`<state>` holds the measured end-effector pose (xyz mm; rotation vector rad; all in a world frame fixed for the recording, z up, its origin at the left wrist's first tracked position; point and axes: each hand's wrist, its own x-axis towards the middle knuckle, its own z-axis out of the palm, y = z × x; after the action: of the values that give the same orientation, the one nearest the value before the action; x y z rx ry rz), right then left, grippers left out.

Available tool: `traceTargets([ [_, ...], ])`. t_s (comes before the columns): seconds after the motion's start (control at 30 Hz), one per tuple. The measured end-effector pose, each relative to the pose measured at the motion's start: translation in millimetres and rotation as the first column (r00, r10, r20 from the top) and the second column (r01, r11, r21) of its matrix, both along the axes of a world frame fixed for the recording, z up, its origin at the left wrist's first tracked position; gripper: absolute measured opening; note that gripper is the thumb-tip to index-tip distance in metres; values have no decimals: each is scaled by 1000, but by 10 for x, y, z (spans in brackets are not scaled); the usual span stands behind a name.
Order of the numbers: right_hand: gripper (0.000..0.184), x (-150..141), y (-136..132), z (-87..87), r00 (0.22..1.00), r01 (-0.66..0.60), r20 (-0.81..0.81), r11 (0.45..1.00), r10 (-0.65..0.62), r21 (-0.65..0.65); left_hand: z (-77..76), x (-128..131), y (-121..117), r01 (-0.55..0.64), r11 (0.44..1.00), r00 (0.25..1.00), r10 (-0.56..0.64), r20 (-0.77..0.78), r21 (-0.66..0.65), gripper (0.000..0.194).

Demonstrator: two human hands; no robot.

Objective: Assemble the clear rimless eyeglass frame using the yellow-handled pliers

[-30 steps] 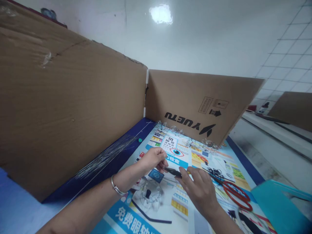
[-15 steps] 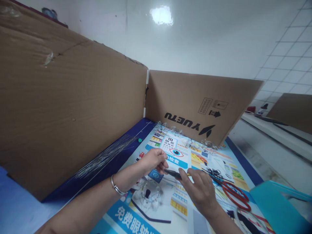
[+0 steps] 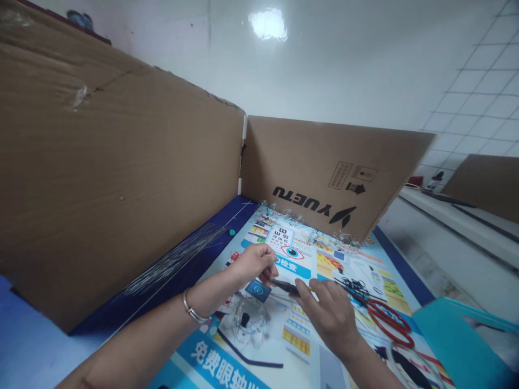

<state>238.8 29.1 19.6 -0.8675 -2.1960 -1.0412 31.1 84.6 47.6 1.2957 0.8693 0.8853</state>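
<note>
Over the printed sheet [image 3: 267, 351], my right hand [image 3: 330, 310] is wrapped round a pair of pliers [image 3: 286, 286] with dark, narrow jaws; a bit of yellow handle shows between the fingers. The jaws point left and reach the fingertips of my left hand [image 3: 259, 263]. That hand is closed in a pinch, and whatever lies in it is too small or hidden to name. Just below the hands lies a loose tangle of clear and silvery wire-like loops [image 3: 253, 327] with a small dark piece in it. A silver bangle [image 3: 191, 309] circles my left wrist.
Large cardboard panels [image 3: 121, 151] stand along the left and back. Thin metal wires [image 3: 174, 259] lie in a bundle at left. Red-handled scissors [image 3: 389, 322] and small black pieces [image 3: 352, 286] lie at right, near a turquoise box [image 3: 466, 340]. Clear small items [image 3: 284, 212] line the back panel.
Both hands and the pliers keep almost the same pose. The whole view has shifted very slightly.
</note>
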Motion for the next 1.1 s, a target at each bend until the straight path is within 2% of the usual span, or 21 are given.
traceTargets([
  [0.23, 18, -49, 3, -3, 998, -2, -62, 978, -11, -210, 102, -23, -43, -3, 985, 995, 20, -95, 174, 14],
  [0.57, 27, -84, -17, 44, 993, -14, -112, 934, -28, -357, 84, -99, -78, 84, 920, 974, 6, -226, 383, 14],
  [0.7, 29, -61, -21, 70, 991, -20, -131, 925, -32, -379, 111, -107, -74, 112, 921, 973, -25, -229, 373, 15],
  [0.9, 27, -22, 3, 63, 984, -37, -176, 947, -20, -320, 230, -224, -24, 194, 921, 962, -112, -248, 337, 22],
  [1.0, 27, -39, -9, 91, 985, -29, -169, 952, -24, -304, 263, -258, -17, 174, 929, 958, -83, -274, 327, 22],
  [1.1, 25, -58, -22, 144, 983, -41, -184, 949, -19, -313, 269, -246, -22, 128, 961, 962, -60, -266, 246, 21],
])
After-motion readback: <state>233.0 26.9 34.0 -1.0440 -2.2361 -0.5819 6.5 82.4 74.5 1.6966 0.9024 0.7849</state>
